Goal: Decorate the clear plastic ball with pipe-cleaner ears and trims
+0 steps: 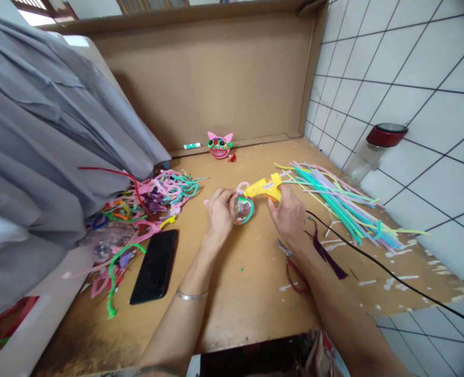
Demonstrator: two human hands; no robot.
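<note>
My right hand (289, 212) is wrapped round the handle of a yellow hot glue gun (261, 187), its nozzle pointing left. A black cord (357, 246) runs from it towards the lower right. Between the fingers of my left hand (221, 212) is a small round clear craft piece (243, 210) edged with green pipe cleaner, a pink loop standing at its top. The nozzle is close to its upper edge; whether they touch, I cannot tell. Red-handled scissors (295, 269) lie by my right forearm, near a dark purple tassel (326, 254).
A pink-eared animal-face craft (219, 145) and a glue stick-like tube (192, 145) stand at the back. Tangled pipe cleaners (157, 193) and a black phone (154, 267) lie left. Straight pipe cleaners (334, 196) and a red-lidded glass jar (369, 154) are right, beside the tiled wall (420, 115).
</note>
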